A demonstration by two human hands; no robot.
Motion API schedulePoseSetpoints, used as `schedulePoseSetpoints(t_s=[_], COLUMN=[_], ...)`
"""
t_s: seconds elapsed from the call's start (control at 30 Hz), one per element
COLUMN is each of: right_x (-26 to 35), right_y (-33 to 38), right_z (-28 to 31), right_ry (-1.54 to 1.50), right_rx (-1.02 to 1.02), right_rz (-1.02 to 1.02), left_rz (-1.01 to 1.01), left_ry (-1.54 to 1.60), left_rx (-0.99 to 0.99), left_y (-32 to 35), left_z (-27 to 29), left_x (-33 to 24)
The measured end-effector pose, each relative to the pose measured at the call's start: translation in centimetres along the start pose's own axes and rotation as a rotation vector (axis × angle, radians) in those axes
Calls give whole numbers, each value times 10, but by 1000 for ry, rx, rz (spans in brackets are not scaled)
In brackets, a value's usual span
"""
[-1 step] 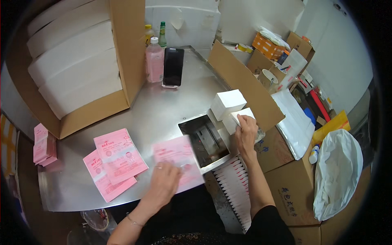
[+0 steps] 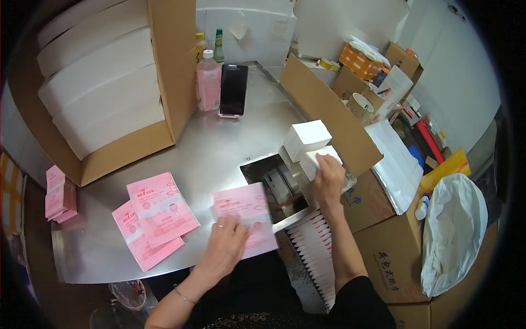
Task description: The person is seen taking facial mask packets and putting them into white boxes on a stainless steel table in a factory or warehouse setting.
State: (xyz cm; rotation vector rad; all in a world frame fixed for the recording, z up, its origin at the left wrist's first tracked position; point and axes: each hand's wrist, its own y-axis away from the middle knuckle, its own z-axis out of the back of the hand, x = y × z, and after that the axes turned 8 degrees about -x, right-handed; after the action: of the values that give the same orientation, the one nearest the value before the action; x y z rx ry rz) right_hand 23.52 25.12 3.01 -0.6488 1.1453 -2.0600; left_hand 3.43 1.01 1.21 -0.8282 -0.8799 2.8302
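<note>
Under my left hand [image 2: 227, 241] lies a flat pink printed packet [image 2: 246, 205], at the left edge of a rectangular opening in the metal table; its fingers are curled on the packet's near left side. My right hand [image 2: 330, 178] grips the top of a small white block, apparently stacked paper [image 2: 313, 163], right of the opening. A taller white block [image 2: 307, 138] stands just behind it. Two more pink packets [image 2: 161, 211] overlap on the table to the left. The fingertips of my right hand are partly hidden.
The opening [image 2: 279, 189] shows metal parts inside. A large carton [image 2: 129, 148] of white stacks stands at far left, near a small pink stack [image 2: 60, 197]. A phone [image 2: 233, 90] and bottles [image 2: 208, 82] stand at the back. Cartons [image 2: 389, 257] and a white bag [image 2: 453, 236] are at right.
My left hand and the pink packet have shifted slightly to the right, closer to the opening. My right hand stays on the small white block, its fingers a little more bent.
</note>
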Motion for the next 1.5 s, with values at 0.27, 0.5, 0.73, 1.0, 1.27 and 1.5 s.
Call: schedulePoseSetpoints(t_s=[0.27,0.5,0.73,1.0,1.27,1.5], right_x=[138,135,-6,-11,-17,-16], right_y=[48,29,2,-1,1,2], right_z=[14,5,-1,1,3,4], right_ry=[-419,-555,329,168,81,106], right_rx=[441,354,99,159,116,55], right_rz=[462,286,39,-113,-172,-126], left_rz=[114,104,106,27,42,86], left_ry=[-245,-259,-409,-473,-514,-387], left_rx=[-45,77,62,-47,-2,41], left_y=[2,-10,-22,-28,-22,-12], left_z=[7,3,1,10,10,4], left_x=[11,19,-6,-4,-2,0])
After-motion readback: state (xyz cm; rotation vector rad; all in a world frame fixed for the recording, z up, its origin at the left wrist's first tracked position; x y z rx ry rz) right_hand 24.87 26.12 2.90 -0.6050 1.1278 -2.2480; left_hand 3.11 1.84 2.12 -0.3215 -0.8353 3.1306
